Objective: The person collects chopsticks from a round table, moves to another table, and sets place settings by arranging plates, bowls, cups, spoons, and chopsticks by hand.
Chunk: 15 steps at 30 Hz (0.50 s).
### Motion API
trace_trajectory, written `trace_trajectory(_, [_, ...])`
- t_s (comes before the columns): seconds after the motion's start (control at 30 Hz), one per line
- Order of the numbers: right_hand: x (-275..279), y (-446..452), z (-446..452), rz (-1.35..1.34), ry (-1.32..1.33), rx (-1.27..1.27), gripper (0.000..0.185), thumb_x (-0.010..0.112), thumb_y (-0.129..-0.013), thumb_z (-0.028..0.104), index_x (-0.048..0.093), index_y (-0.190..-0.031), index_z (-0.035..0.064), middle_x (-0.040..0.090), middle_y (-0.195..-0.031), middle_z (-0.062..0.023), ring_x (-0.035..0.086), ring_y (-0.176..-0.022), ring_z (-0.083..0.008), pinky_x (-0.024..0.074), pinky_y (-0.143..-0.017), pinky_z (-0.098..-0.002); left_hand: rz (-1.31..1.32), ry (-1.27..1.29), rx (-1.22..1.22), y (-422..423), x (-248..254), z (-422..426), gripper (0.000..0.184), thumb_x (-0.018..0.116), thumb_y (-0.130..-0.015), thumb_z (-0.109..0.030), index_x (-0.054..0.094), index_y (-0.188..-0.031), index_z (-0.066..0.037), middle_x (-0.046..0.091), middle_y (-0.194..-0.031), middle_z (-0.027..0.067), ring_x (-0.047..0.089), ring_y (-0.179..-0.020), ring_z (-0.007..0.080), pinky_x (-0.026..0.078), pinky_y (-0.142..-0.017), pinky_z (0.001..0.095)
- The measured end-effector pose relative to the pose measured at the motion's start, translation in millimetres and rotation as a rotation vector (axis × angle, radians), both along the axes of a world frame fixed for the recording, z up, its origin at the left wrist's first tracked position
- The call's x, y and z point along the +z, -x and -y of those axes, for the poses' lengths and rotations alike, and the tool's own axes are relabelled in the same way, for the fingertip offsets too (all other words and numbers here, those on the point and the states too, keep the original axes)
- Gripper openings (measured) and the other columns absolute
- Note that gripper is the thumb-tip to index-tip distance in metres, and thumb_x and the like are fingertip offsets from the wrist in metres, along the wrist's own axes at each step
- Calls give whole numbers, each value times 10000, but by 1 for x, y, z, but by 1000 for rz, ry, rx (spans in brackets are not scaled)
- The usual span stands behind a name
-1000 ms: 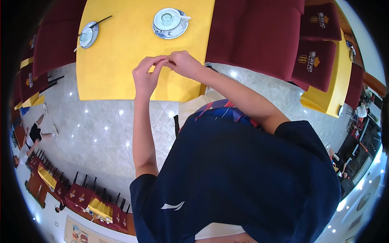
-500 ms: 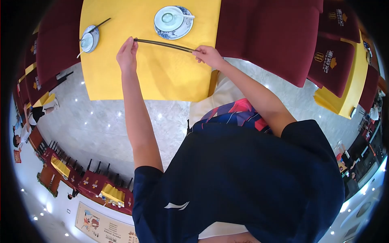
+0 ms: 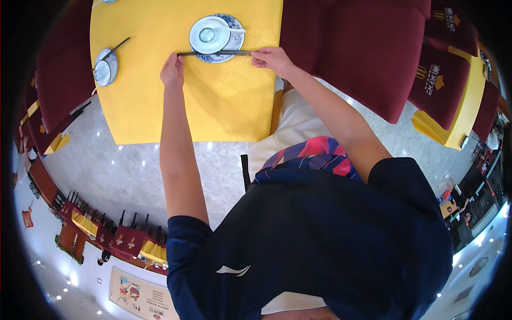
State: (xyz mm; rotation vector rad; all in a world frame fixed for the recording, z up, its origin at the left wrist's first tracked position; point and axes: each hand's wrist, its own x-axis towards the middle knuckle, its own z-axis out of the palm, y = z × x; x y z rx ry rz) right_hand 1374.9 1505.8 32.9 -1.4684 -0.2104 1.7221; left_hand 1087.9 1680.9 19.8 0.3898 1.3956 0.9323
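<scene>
A pair of dark chopsticks (image 3: 234, 53) spans the gap between my two hands, nearly level. My left hand (image 3: 172, 70) pinches one end, and my right hand (image 3: 272, 60) grips the other. They cross in front of the near rim of a blue-and-white plate (image 3: 236, 24); whether they touch it I cannot tell. On that plate sits a pale bowl (image 3: 196, 33) with a small clear glass (image 3: 207, 35) in it. A white spoon (image 3: 237, 31) lies at the bowl's right side.
Another setting, a plate with a bowl (image 3: 102, 73) and dark chopsticks (image 3: 117, 46), stands at the left of the yellow tablecloth (image 3: 144, 114). Maroon covered chairs (image 3: 352, 53) flank the table on both sides. Further tables and several people are in the background.
The chopsticks have gone from slanting below the plate to nearly level across its near rim. Both hands still hold the ends. The view has shifted slightly.
</scene>
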Motion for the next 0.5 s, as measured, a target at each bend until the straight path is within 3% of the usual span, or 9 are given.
trace_trajectory(0.17, [3, 8, -4, -193, 61, -135, 283, 601, -938, 159, 599, -1064, -95, 661, -931, -171, 674, -816, -210, 576, -762, -305, -19, -4, 2, -4, 8, -11, 226, 638, -900, -37, 575, -1084, 78, 634, -935, 123, 628, -796, 173, 560, -716, 257])
trace_trajectory(0.4, [10, 10, -5, -221, 62, -174, 303, 597, -931, 150, 569, -1074, -115, 645, -942, -205, 675, -831, -249, 581, -777, -324, 3, -16, -24, 0, 3, -11, 189, 642, -900, -43, 589, -1053, 56, 633, -946, 117, 629, -807, 167, 557, -720, 253])
trace_trajectory(0.5, [17, 3, 0, -173, 100, -175, 346, 594, -932, 204, 565, -1071, -111, 646, -921, -205, 677, -814, -251, 580, -766, -334, -21, 2, -49, 1, 8, -10, 235, 642, -909, -79, 567, -1082, 61, 635, -947, 115, 628, -799, 169, 557, -714, 262])
